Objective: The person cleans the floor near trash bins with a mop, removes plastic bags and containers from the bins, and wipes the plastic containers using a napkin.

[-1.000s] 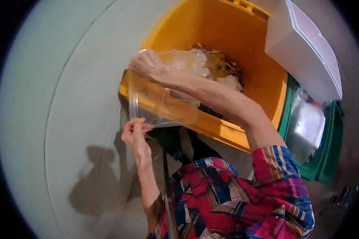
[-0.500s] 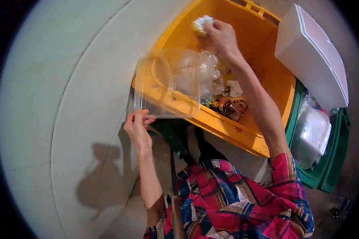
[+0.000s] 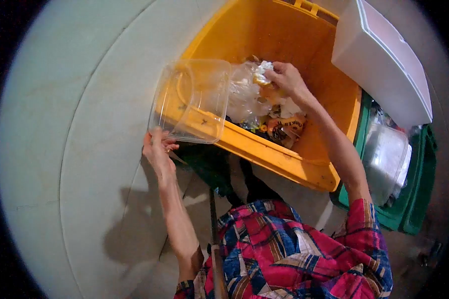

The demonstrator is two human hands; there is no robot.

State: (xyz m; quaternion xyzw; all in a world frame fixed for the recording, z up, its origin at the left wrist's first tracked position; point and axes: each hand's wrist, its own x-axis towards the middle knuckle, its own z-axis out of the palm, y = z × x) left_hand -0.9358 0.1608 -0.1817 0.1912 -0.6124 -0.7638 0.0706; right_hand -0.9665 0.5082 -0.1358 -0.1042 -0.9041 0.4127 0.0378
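Note:
My left hand (image 3: 159,149) grips the lower left corner of a clear plastic container (image 3: 209,99), which is held up over the near left rim of a yellow bin (image 3: 279,162). Inside the bin, my right hand (image 3: 286,79) pinches a crumpled white wad (image 3: 263,72) above the rubbish. Clear plastic bags (image 3: 244,99) lie just below and left of it. An orange printed wrapper (image 3: 287,127) rests nearer the front of the bin.
A white foam box (image 3: 379,60) stands at the bin's right side. Below it, a green bin (image 3: 409,209) holds a clear container (image 3: 383,154) and other items. Dark shoes show under the yellow bin's front edge.
My right hand reached into the container, lifted the white wad up over the bin's far side, then lowered it toward the rubbish. The container in my left hand has shifted slightly left.

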